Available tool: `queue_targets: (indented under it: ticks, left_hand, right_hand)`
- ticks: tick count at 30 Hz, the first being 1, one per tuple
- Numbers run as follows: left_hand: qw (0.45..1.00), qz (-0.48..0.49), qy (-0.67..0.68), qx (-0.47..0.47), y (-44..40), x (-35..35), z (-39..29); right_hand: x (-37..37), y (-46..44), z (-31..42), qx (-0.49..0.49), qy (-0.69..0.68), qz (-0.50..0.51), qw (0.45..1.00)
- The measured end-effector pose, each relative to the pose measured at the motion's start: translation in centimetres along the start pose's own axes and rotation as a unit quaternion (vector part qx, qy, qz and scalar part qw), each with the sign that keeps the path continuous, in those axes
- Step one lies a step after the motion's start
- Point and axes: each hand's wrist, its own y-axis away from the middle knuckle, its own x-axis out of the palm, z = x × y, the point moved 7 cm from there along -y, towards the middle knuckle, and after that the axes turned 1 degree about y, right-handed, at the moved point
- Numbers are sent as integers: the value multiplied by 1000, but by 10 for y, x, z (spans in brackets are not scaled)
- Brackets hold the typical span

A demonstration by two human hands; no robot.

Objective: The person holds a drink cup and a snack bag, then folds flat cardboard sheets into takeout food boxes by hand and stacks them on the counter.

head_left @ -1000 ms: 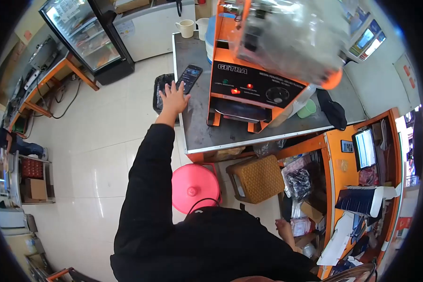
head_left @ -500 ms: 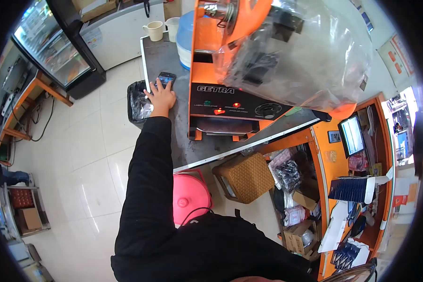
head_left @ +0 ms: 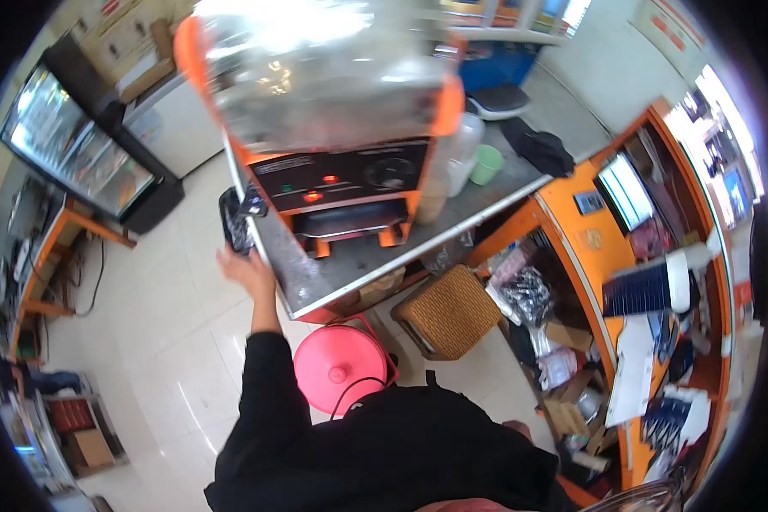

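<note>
My left hand point(head_left: 249, 271) is off the counter point(head_left: 311, 282), just outside its left edge, below a black-lined bin point(head_left: 235, 224). Its fingers are spread and a little blurred, with nothing visible in them. A small dark object point(head_left: 253, 203) lies at the counter edge beside the bin; I cannot make out what it is. On the counter stands an orange and black sealing machine point(head_left: 341, 179) with lit red switches and clear plastic over its upper part. A small patch of skin at my right side may be my right hand point(head_left: 518, 430); its fingers are hidden.
A pink lidded bucket point(head_left: 337, 369) stands on the floor in front of me, beside a woven stool point(head_left: 449, 312). At right is an orange desk point(head_left: 578, 247) with a monitor point(head_left: 625, 194). A green cup point(head_left: 485, 165) and a black cloth point(head_left: 539, 147) lie on the counter.
My left hand has left the phone on the counter and drawn back toward me, past the counter's edge. The view has shifted, and the phone is no longer clearly seen.
</note>
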Motion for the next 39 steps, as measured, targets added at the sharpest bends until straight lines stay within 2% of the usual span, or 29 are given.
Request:
queue_targets:
  ticks: [1,2,3,5,7,8,10,12,14,15,17,20,21,24,25,29,31,34,39]
  left_hand:
    - [999,-13,3,-40,29,-11,11]
    - [998,-45,39,-20,61,-21,16]
    - [999,-43,17,-19,90,-26,17]
    - [998,-12,57,-10,147,-30,2]
    - [996,24,85,26,198,-40,-24]
    - [995,42,75,44,214,-51,-34]
    - [996,58,53,50,234,-61,-61]
    - [993,73,65,64,251,-63,-94]
    - [984,102,114,91,272,-60,-132]
    - [973,128,138,136,281,-67,-171]
    - [948,181,207,163,308,-69,-209]
    - [905,260,282,186,347,-68,-245]
    - [894,288,295,176,363,-71,-258]
    - [867,350,298,193,404,-89,-297]
    - [857,370,301,197,413,-86,-304]
    - [814,421,342,207,443,-86,-351]
    - [793,455,343,218,454,-83,-375]
    - [738,486,368,291,468,-90,-419]
    - [655,562,387,324,507,-86,-476]
  right_hand:
    - [-1,-2,-3,-27,35,-37,998]
    - [-11,-4,3,29,85,-75,993]
    - [-30,-4,18,24,74,-146,986]
    - [-69,-14,19,105,92,-247,959]
    - [-142,6,42,13,85,-442,893]
    - [-180,33,62,18,77,-483,872]
    - [-232,48,50,44,127,-532,836]
    - [-283,62,23,-11,81,-603,794]
    - [-328,61,-18,36,75,-580,810]
    - [-343,56,-39,66,54,-539,838]
    - [-357,53,-77,125,9,-442,888]
    - [-361,51,-95,116,58,-327,936]
    - [-361,49,-106,53,72,-380,921]
    - [-361,44,-124,100,2,-276,956]
    - [-363,42,-125,74,48,-310,947]
    - [-360,54,-111,48,108,-307,944]
    - [-354,46,-117,30,113,-327,938]
    - [-351,42,-129,20,97,-349,932]
    - [-347,49,-120,39,109,-366,923]
